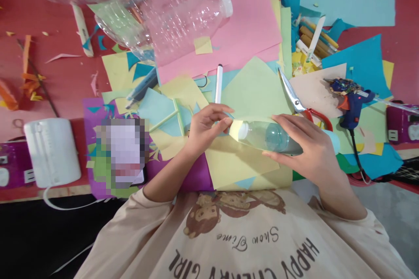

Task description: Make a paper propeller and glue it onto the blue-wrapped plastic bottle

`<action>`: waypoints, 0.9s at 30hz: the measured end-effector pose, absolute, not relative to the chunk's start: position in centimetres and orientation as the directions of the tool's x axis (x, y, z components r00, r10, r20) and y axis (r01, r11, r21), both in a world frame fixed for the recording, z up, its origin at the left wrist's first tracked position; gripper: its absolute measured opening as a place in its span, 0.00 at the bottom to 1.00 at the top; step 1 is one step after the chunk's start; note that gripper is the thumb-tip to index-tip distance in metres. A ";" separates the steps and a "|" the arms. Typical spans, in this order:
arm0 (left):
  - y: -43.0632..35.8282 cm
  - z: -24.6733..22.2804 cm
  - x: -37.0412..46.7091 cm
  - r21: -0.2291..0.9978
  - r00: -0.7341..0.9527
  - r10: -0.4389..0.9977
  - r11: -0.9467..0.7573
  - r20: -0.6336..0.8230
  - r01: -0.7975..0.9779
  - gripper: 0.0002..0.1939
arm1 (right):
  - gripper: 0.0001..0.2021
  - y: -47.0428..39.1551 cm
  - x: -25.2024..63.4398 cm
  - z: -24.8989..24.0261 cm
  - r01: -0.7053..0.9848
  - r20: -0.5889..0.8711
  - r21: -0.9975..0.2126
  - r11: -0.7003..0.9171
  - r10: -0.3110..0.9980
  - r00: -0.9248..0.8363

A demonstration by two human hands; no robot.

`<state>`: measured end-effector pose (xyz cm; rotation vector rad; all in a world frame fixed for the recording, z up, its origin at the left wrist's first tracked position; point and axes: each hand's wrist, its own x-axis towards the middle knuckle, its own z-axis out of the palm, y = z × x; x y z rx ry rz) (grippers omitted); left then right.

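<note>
My right hand [306,146] is wrapped round a clear plastic bottle [258,133], which lies on its side with its white-capped end toward the left. A light blue piece [332,139] shows at its other end, beyond my palm. Pale yellow paper [235,130] sits at the capped end. Close to that end, my left hand [209,126] has thumb and forefinger pinched together. A thin blue bit shows at those fingertips, too small to name. Yellow and green paper sheets [248,170] lie beneath both hands.
Red-handled scissors [299,100] and a blue glue gun [355,107] lie at right. A white marker [218,83] is ahead of my left hand. Clear bottles [186,22] lie at the back on pink paper. A phone [126,152] and a white device [52,152] are at left.
</note>
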<state>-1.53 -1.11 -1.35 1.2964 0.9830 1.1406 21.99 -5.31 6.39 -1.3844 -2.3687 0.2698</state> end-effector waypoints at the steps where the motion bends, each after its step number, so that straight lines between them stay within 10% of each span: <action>1: -1.1 -1.3 -1.6 0.993 0.157 0.980 -0.118 0.119 -0.015 0.07 | 0.25 -5.3 22.0 6.4 0.804 0.224 -0.326 0.498 0.867 -0.446; 6: -1.5 -1.2 -1.5 0.847 0.248 0.860 -0.495 0.445 0.196 0.21 | 0.26 -4.8 21.9 5.8 0.848 0.212 -0.235 0.475 0.877 -0.432; 11: -1.7 -1.5 -0.9 0.798 0.542 0.724 -0.584 0.428 0.150 0.41 | 0.27 -4.4 21.5 5.2 0.873 0.239 -0.219 0.436 0.892 -0.385; 22: -1.6 -1.5 -1.1 0.784 0.577 0.703 -0.599 0.416 0.165 0.42 | 0.27 -4.4 21.3 5.2 0.870 0.259 -0.246 0.427 0.894 -0.365; 27: -1.8 -1.4 -1.2 0.836 0.373 0.823 -0.518 0.429 0.181 0.26 | 0.26 -4.5 21.2 5.2 0.875 0.263 -0.215 0.434 0.889 -0.376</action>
